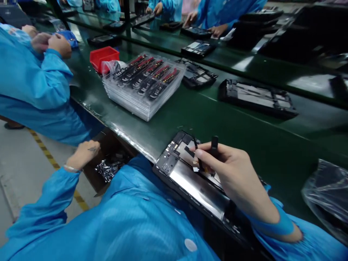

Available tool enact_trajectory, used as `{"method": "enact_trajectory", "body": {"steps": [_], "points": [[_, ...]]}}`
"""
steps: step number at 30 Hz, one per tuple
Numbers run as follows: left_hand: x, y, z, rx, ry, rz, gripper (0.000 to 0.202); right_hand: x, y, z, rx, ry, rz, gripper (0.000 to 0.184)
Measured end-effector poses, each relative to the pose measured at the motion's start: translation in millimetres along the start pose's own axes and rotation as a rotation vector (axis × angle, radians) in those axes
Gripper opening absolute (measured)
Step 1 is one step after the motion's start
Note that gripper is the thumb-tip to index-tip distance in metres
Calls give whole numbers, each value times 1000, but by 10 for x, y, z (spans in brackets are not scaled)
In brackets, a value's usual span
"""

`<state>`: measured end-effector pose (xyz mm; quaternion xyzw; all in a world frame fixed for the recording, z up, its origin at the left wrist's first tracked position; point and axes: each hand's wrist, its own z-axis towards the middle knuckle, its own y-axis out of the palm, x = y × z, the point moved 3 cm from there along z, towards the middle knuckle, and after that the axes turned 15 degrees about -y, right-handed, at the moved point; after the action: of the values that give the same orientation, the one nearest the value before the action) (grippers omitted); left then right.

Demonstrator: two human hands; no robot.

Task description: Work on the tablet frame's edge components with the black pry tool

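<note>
Right hand [239,177] pinching black tool [214,145] over open tablet [190,174]; left hand [83,154] at nine o'clock in box [108,168], grip unclear. Could slip, scratching board.

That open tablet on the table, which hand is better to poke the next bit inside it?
Probably the right hand: it holds a black tool right over the tablet. The left hand is down in a box.
</note>
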<state>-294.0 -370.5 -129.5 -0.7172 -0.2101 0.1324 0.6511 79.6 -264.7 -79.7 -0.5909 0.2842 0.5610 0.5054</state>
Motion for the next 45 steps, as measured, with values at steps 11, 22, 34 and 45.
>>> {"method": "enact_trajectory", "body": {"steps": [11, 22, 34, 45], "points": [[2300, -341, -29, -845, 568, -1230, 47, -10, 99, -50, 127, -76, 126, 32], [2596, -719, 186, -715, 909, -583, 33, -75, -147, 151, 234, -271, 108, 24], [2571, -896, -50, 509, 1281, -443, 11, -147, -185, 124, 352, -276, 128, 18], [2616, -931, -198, 819, 1234, -173, 22, -220, -186, 59, 391, -400, -83, 14]]}}
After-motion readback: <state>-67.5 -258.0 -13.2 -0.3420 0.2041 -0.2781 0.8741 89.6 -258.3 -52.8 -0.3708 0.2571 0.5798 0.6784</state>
